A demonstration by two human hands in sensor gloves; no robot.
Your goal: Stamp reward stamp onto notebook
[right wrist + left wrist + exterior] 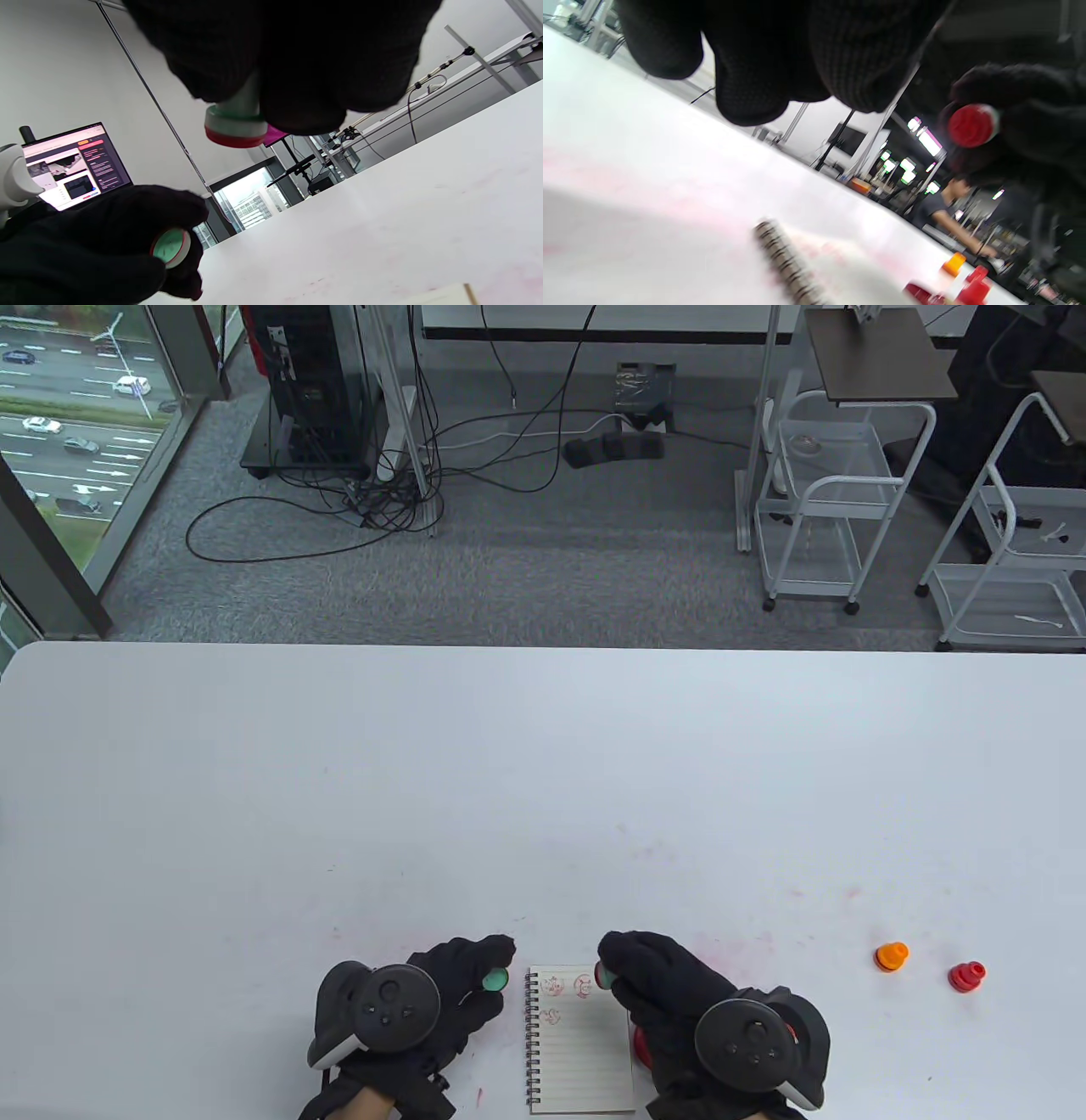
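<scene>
The stamp (pixel 604 974) is a small plastic piece with a pale green stem and a round, red-inked face, gripped in the right hand (pixel 679 1010), whose black knit fingers (pixel 305 84) are clamped around its stem. It hangs just above the top right corner of the notebook (pixel 579 1039), clear of the paper. The notebook is a small spiral-bound pad with a wire coil down its left edge and lined cream paper; three red prints sit near its top. Just left of the notebook, the left hand (pixel 424 1010) holds a round green cap (pixel 495 980), its fingers (pixel 127 228) curled tight around it. Well to the right of the notebook, an orange stamp (pixel 891 956) and a red stamp (pixel 966 976) stand upright on the smooth white desk (pixel 543 780), which shows faint pink ink smudges.
</scene>
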